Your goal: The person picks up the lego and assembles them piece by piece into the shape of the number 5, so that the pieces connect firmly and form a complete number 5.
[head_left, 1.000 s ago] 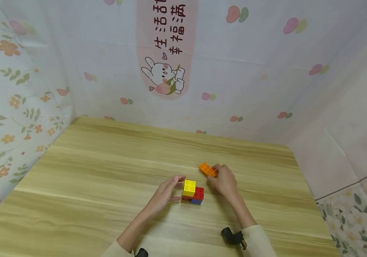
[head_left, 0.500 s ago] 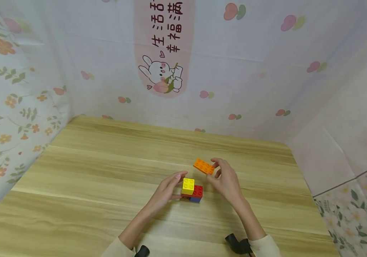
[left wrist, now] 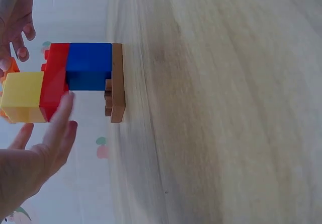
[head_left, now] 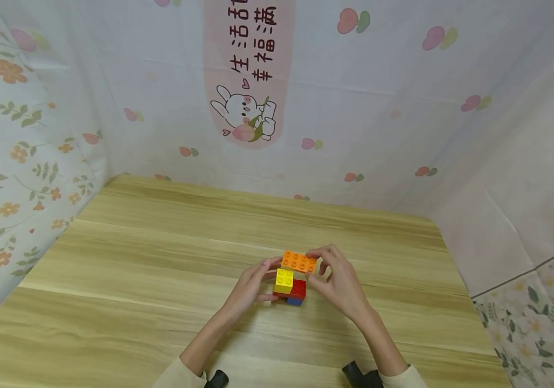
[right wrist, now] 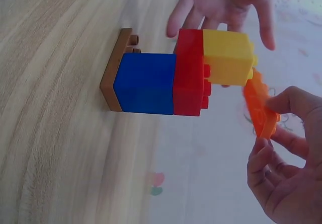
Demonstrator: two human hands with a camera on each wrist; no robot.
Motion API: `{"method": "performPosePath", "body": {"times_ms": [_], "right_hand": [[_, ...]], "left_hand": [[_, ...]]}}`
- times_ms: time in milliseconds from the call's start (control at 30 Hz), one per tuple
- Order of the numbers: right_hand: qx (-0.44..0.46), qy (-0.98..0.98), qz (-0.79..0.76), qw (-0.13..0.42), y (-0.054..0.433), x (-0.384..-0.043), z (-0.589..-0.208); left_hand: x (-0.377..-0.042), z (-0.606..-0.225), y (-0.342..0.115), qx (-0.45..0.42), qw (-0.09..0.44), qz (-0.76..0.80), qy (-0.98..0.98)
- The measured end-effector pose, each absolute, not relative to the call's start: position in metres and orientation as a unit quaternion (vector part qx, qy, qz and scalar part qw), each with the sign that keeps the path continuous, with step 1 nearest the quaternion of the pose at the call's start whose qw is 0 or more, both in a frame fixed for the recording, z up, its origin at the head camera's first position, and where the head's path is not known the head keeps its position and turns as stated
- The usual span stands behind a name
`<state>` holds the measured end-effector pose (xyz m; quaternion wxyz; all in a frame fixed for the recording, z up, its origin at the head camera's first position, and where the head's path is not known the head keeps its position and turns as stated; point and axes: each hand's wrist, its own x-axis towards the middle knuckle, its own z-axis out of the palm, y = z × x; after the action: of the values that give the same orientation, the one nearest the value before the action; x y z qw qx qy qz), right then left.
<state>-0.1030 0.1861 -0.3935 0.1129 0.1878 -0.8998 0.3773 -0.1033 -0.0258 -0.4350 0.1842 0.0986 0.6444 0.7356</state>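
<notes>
A stack of toy building bricks stands on the table: a flat brown plate (left wrist: 117, 78) at the bottom, a blue brick (right wrist: 146, 83) on it, a red brick (right wrist: 188, 73) above, and a yellow brick (head_left: 284, 281) at the top left. My left hand (head_left: 245, 291) is beside the stack's left side, fingers extended and spread; whether a fingertip touches the red brick is hard to tell. Between thumb and fingers, my right hand (head_left: 339, 281) pinches the right end of an orange studded plate (head_left: 298, 262). In the right wrist view this plate is tilted, close to the yellow brick's studs.
The wood-grain table (head_left: 160, 258) extends around the stack on all sides. A patterned white cloth (head_left: 379, 108) hangs behind it, with floral cloth (head_left: 20, 178) along the left edge. Black wrist mounts (head_left: 361, 376) show by the sleeves.
My right hand has lifted the orange plate off the table and carried it left, to just behind and above the yellow brick. The left hand has shifted only slightly near the stack.
</notes>
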Motion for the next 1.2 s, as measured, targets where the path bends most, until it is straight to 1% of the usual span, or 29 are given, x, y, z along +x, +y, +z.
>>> {"method": "performPosePath", "body": {"times_ms": [200,433,633,800,1200], "right_hand": [[0.197,-0.895,0.386,0.105,0.1865,-0.1009,-0.394],[0.207,-0.88,0.417,0.099,0.1869,-0.0986,-0.3951],[0.211,-0.87,0.44,0.068,0.1873,-0.0962,-0.395],[0.219,-0.866,0.448,0.042,0.1873,-0.0951,-0.3947],[0.251,-0.862,0.438,0.044,0.19,-0.0945,-0.3971]], "left_hand": [[-0.1028,-0.4342,-0.0239,0.094,0.193,0.73,0.648],[-0.1032,-0.4345,-0.0229,0.096,0.191,0.731,0.647],[-0.1032,-0.4348,-0.0233,0.096,0.186,0.725,0.657],[-0.1035,-0.4352,-0.0232,0.111,0.193,0.734,0.642],[-0.1024,-0.4349,-0.0225,0.115,0.185,0.737,0.64]]}}
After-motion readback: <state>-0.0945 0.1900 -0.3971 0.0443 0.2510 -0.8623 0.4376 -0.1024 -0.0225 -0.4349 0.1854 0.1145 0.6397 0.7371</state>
